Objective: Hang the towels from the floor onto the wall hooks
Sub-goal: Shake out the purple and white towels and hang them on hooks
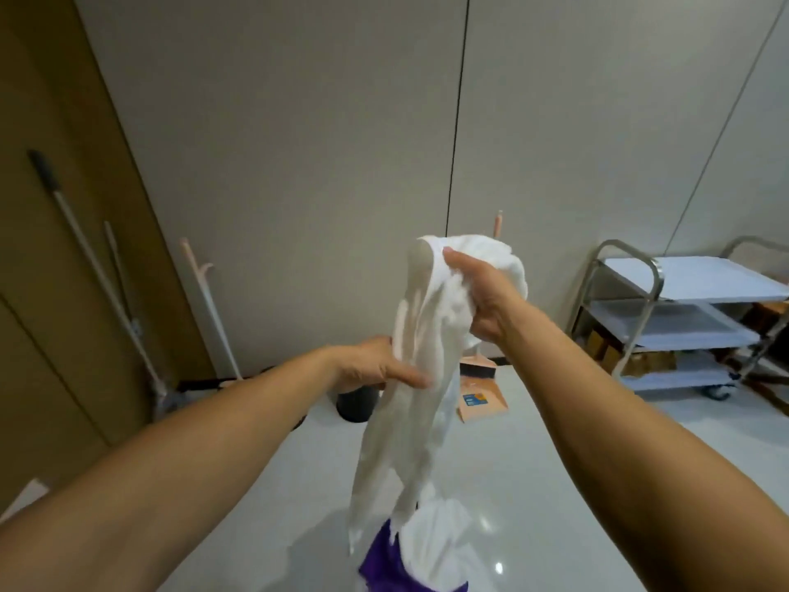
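I hold a long white towel (410,403) up in front of the grey wall. My right hand (482,292) grips its bunched top, where a rounded grey knob (418,260) shows under the cloth. My left hand (375,367) pinches the towel lower down on its left side. The towel's tail hangs down toward the floor. On the floor below lie another white towel (439,544) and a purple cloth (384,561), partly cut off by the frame's bottom edge.
A steel trolley (666,318) with white shelves stands at the right. A pink dustpan (480,395) and brush lean on the wall behind the towel. A dark bin (356,403), mop handles (102,284) and a wooden door are at the left.
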`<state>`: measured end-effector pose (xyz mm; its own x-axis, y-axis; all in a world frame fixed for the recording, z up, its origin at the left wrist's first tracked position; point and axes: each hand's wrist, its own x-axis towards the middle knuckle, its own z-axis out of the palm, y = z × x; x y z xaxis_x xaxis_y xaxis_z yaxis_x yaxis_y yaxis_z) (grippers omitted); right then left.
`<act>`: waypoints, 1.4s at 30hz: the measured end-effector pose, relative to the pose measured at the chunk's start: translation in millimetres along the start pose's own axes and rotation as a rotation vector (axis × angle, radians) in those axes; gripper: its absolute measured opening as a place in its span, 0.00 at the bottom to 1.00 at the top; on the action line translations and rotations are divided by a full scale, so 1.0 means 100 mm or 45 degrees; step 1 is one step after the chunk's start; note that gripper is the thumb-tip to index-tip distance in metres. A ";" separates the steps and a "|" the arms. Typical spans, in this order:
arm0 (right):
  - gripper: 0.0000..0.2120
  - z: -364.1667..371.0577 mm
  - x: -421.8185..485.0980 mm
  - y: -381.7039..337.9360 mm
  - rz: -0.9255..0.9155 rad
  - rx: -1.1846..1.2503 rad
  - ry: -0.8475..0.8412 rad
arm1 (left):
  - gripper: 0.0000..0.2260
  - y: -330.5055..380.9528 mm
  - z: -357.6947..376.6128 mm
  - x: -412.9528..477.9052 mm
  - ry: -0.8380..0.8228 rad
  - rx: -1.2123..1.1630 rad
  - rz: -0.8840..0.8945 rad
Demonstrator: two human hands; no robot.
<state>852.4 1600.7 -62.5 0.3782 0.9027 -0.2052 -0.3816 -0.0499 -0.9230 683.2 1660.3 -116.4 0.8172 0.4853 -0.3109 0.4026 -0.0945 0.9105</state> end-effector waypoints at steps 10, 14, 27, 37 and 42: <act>0.32 0.49 -0.04 0.74 0.192 -0.656 -0.670 | 0.21 0.13 -0.61 -0.87 0.585 -0.909 0.175; 0.11 0.90 -0.11 0.72 0.112 -0.528 -0.495 | 0.20 -0.09 -0.76 -1.25 0.598 -0.650 0.170; 0.11 2.11 -0.33 0.91 0.057 -0.261 -0.178 | 0.16 -0.90 -1.53 -2.95 1.193 -0.124 -0.556; 0.08 2.67 -0.66 1.43 -0.040 -0.949 -0.305 | 0.09 -1.75 -1.71 -3.78 1.417 -0.347 -0.405; 0.06 3.00 -0.60 1.37 -0.100 -0.289 -0.401 | 0.06 -1.77 -1.92 -4.22 1.881 -0.309 -0.283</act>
<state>524.0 1667.7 -78.5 0.1079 0.9927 -0.0535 -0.1525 -0.0366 -0.9876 187.8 1639.1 -94.2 -0.4446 0.8951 -0.0334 0.2618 0.1656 0.9508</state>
